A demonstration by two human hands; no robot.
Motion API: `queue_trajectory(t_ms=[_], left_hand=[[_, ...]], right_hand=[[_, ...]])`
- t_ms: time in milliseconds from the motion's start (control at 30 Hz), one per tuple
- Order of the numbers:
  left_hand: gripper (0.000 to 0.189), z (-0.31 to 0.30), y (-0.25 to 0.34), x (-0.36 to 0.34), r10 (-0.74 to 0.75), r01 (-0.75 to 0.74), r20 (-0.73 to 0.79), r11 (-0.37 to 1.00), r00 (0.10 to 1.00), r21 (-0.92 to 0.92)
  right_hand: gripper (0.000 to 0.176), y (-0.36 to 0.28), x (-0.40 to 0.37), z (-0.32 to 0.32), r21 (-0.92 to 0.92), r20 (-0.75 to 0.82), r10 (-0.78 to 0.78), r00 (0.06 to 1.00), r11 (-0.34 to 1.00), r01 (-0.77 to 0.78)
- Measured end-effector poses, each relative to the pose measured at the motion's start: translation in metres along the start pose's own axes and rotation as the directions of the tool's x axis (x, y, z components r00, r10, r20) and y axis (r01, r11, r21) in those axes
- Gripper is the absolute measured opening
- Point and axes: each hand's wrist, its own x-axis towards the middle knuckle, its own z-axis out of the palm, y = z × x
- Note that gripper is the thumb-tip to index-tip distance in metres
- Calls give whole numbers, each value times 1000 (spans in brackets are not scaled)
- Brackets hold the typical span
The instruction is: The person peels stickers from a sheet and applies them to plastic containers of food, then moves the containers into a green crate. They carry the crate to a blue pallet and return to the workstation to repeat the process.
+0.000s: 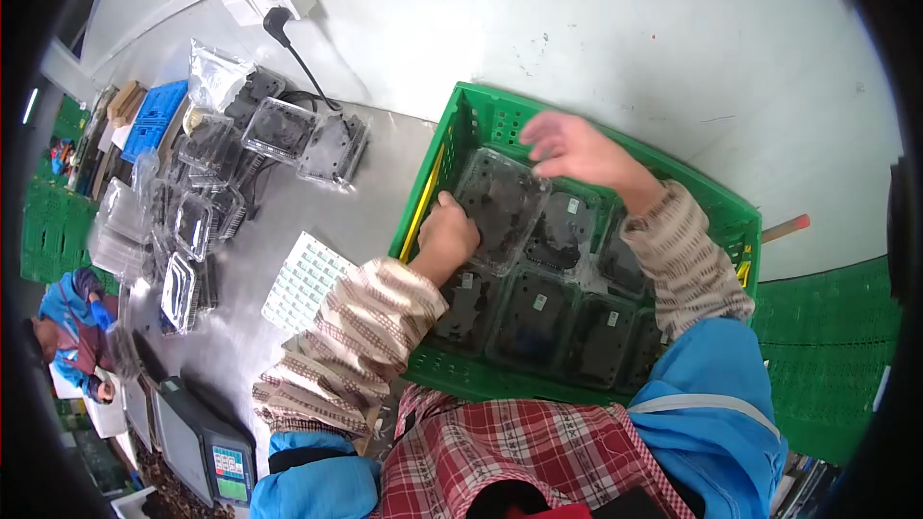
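Note:
A green crate (596, 125) holds several clear plastic boxes with dark contents, most with a small pale label. Inside its left side, my left hand (448, 235) rests with curled fingers at the edge of the top left box (500, 207); what its fingers grip, if anything, is hidden. My right hand (577, 149) is raised over the same box's upper right, slightly blurred, its fingers apart and holding nothing. No label shows on that box. Left of the crate, a sheet of small green and white labels (308, 283) lies on the metal table (260, 221).
Several filled clear boxes (332, 149) and stacked empty ones (123, 231) are at the left. A scale (207, 452) stands lower left. A black plug (277, 24) hangs from a wall socket. Another person (72, 327) in blue works at far left. Green crates (827, 356) stand right.

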Motion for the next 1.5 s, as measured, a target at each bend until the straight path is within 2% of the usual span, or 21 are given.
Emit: queue_trajectory(t_ms=[33, 100, 133, 200, 300, 433, 567, 733, 967, 1033, 1067, 1100, 1167, 1233, 1267, 1300, 1333, 1367, 1400, 1467, 1500], left_hand=[[52, 8, -3, -9, -5, 5, -1, 1000, 1000, 9], [74, 24, -17, -32, 483, -353, -272, 840, 832, 413], [74, 19, -16, -41, 482, -348, -268, 837, 834, 421], [79, 11, -4, -59, 727, -596, -35, 588, 686, 547], [81, 31, -16, -46, 640, -510, 40, 570, 767, 644], [55, 36, -25, -27, 468, -368, 68, 590, 881, 718], [48, 25, -24, -32, 432, -361, 87, 608, 898, 706], [50, 8, -18, -35, 319, -355, 196, 582, 927, 731], [47, 9, -27, -35, 288, -316, 151, 704, 946, 636], [43, 17, -30, -46, 403, -381, 71, 774, 912, 506], [41, -6, -33, -79, 494, -386, 22, 649, 869, 656], [39, -18, -37, -102, 573, -451, -15, 660, 819, 601], [36, -35, -56, -138, 745, -542, -419, 666, 519, 513], [32, -79, -118, -156, 655, -639, -699, 674, 286, 371], [39, -103, -160, -165, 520, -572, -611, 810, 597, 132], [46, -109, -218, -159, 435, -434, -709, 879, 555, 200], [50, -121, -278, -165, 119, -281, -792, 957, 598, -69], [52, -130, -357, -164, 171, -110, -809, 985, 562, 132], [54, -149, -409, -168, -79, 143, -828, 990, 555, 2], [54, -163, -489, -169, -266, 330, -824, 938, 500, -102], [54, -171, -514, -166, -344, 383, -812, 909, 471, -163]], right_hand=[[40, 5, 9, 5, 10, 0, -4, 1000, 1000, 4], [45, 8, 24, 18, -377, 123, 106, 987, 925, -52], [45, 8, 28, 23, -368, 124, 101, 987, 929, -48], [47, 6, 33, 30, -441, 196, 227, 954, 889, -121], [46, 16, 36, 43, -473, 206, 213, 955, 876, -93], [44, 17, 47, 52, -477, 126, 284, 950, 857, -193], [44, 8, 64, 58, -479, 109, 279, 954, 856, -196], [41, 15, 84, 69, -663, 174, 105, 979, 748, 37], [27, 44, 108, 84, -699, 244, 46, 969, 700, 143], [28, 58, 95, 82, -666, 226, -36, 973, 724, 181], [39, 41, 85, 96, -624, 174, 78, 982, 780, 48], [52, 72, 76, 92, -379, 148, -108, 983, 912, 157], [57, 84, 51, 90, -590, -58, -120, 991, 805, 63], [45, 84, 42, 97, -679, -164, -211, 964, 733, 45], [39, 71, 37, 104, -694, -260, -269, 927, 720, 15], [33, 48, 37, 109, -704, -350, -326, 878, 710, -18], [33, 17, 45, 121, -703, -336, -331, 882, 712, -1], [29, -19, 44, 143, -662, -385, -363, 848, 749, 20], [25, -51, 49, 171, -620, -435, -390, 812, 783, 44], [24, -115, 98, 248, -633, -170, -352, 920, 755, 172], [24, -128, 120, 287, -464, -10, -94, 996, 882, 79]])
